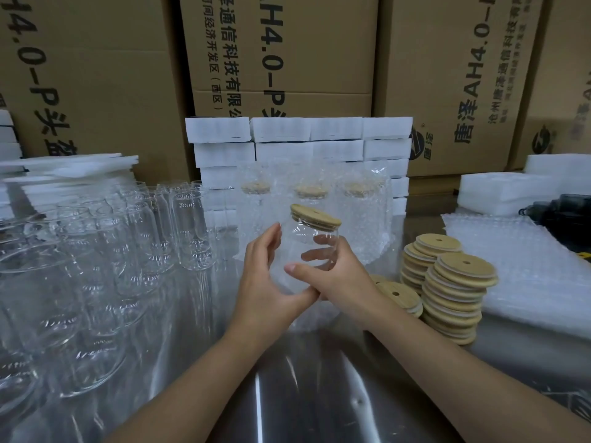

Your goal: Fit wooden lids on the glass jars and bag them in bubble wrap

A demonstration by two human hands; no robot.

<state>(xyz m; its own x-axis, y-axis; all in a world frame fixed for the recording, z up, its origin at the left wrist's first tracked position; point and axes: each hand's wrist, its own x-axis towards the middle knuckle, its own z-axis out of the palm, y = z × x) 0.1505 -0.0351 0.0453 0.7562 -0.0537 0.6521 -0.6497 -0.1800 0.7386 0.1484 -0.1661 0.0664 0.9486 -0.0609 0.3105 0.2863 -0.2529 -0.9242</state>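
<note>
A clear glass jar [307,241] with a round wooden lid [315,217] is held tilted above the table. My right hand [342,282] grips its body, thumb in front and fingers showing through the glass. My left hand [262,276] is beside the jar's left side with straight fingers, its thumb under the base against my right hand. A patch of bubble wrap [303,311] lies just below the hands. Stacks of wooden lids [457,295] stand to the right. Several bare jars [188,225] crowd the left.
Three lidded jars in bubble wrap bags [311,193] stand behind the hands, before a wall of white foam blocks [303,139]. Bubble wrap sheets [518,257] and foam pads lie right, beside a dark object [563,215]. Cardboard cartons [287,59] close the back. The table [303,394] is shiny metal.
</note>
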